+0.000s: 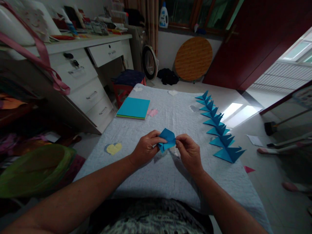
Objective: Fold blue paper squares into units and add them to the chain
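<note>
One blue paper [168, 135] between left grip [147, 144], right grip [190, 149]

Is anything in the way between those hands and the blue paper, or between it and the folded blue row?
Nothing visible separates the left hand or right hand from the blue paper: both have fingers on it. Between the paper and the folded blue row, only the right hand itself intervenes.
</note>
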